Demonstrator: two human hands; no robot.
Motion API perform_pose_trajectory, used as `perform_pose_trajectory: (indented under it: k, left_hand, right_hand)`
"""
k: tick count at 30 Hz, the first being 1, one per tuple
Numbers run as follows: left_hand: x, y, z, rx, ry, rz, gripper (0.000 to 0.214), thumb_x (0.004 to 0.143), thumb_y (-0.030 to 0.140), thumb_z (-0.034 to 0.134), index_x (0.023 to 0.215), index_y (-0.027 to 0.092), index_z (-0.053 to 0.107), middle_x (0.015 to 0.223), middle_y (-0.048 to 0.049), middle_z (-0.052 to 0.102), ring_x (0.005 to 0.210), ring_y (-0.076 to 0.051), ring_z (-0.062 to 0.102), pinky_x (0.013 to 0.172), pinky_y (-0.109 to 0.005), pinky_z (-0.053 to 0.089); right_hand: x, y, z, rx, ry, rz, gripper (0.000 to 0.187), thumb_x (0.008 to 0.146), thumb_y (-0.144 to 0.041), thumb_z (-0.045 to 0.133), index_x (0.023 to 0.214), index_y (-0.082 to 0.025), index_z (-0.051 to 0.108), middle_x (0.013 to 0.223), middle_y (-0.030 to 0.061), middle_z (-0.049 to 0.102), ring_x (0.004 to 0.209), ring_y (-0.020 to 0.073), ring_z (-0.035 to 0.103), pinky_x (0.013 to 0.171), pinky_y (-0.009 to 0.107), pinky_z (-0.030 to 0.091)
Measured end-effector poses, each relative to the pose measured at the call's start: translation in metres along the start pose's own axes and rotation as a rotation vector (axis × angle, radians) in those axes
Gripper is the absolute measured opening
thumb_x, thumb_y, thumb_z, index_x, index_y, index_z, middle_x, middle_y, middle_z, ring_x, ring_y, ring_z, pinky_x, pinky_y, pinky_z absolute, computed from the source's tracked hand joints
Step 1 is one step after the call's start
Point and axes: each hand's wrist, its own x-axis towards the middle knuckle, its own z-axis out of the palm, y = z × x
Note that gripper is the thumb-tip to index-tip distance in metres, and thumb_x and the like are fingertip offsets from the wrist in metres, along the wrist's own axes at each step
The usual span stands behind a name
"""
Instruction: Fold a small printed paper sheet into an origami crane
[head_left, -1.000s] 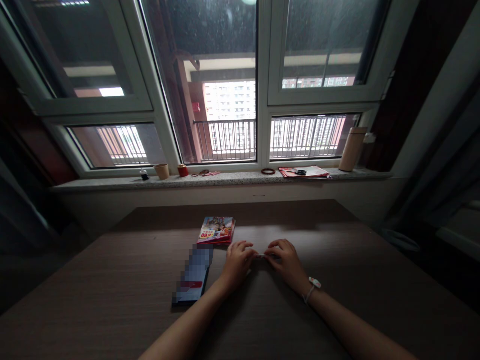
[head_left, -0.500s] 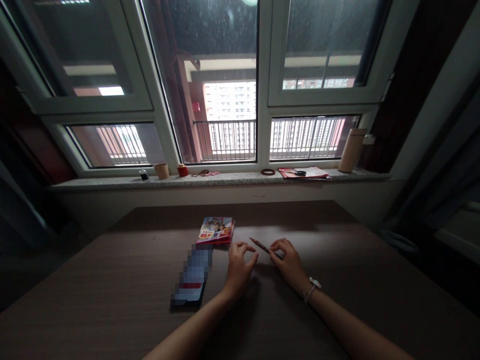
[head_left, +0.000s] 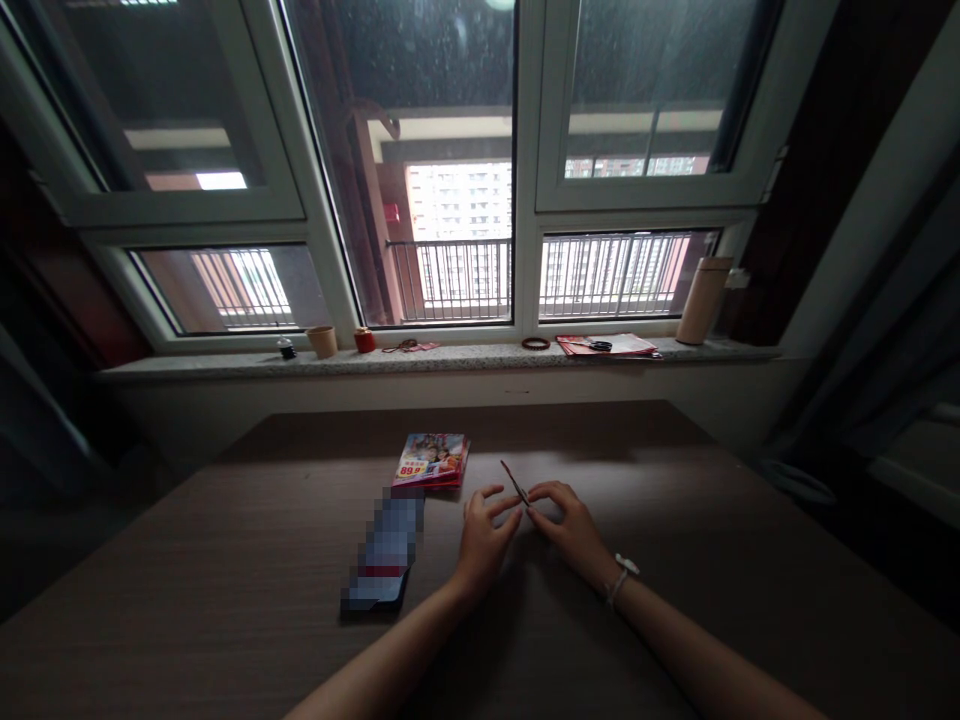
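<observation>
Over the middle of the table, my right hand pinches a narrow, pointed strip that looks like folded paper between thumb and forefinger. The strip is seen nearly edge-on, its tip pointing up and to the left. My left hand is close against it from the left, thumb and forefinger closed in at the strip's lower end; its other fingers are loosely curled. The fingertips of both hands almost meet there, hiding that end. A pale bracelet circles my right wrist.
Left of my hands lies a phone, its screen blurred out. Beyond it is a stack of colourful flyers. On the windowsill stand a paper cup, a red spool-like object, scissors on papers, and a tall bottle.
My hands have come closer together, the right moving left with the paper strip. The strip has turned steeper and now shows its thin edge. My left fingertips have reached its lower end.
</observation>
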Motion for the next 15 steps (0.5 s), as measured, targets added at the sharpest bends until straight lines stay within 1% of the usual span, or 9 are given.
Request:
perform_pose_trajectory:
  k: [4,9,15]
  left_hand:
    - [0.0002,0.0007,-0.0003,-0.027,-0.002,-0.005,0.022,0.08,0.032,0.063,0.098,0.028,0.075,0.118,-0.0076,0.061,0.116,-0.026,0.052,0.104,-0.044,0.038]
    - [0.0017,0.0034,-0.004,-0.114,-0.001,-0.054,0.024,0.078,0.033,0.063,0.097,0.024,0.075,0.117,-0.0083,0.062,0.114,-0.026,0.054,0.102,-0.043,0.04]
    - [0.0026,0.0032,-0.0049,-0.181,0.019,-0.063,0.02,0.075,0.032,0.068,0.09,0.023,0.077,0.11,-0.0082,0.066,0.108,-0.025,0.058,0.098,-0.041,0.044]
  right_hand:
    - [-0.0005,-0.0023,-0.0002,0.044,-0.018,0.033,0.015,0.077,-0.026,0.062,0.092,-0.024,0.066,0.102,0.0042,0.067,0.102,0.0216,0.059,0.096,0.037,0.043]
    - [-0.0016,-0.0061,0.0003,0.077,-0.041,0.033,0.02,0.076,-0.028,0.066,0.096,-0.025,0.068,0.106,0.0035,0.068,0.105,0.0213,0.059,0.098,0.038,0.043]
    - [-0.0008,-0.0035,0.0016,0.106,-0.052,0.061,0.021,0.084,-0.038,0.059,0.094,-0.024,0.071,0.105,0.0058,0.069,0.107,0.0212,0.059,0.1,0.039,0.042]
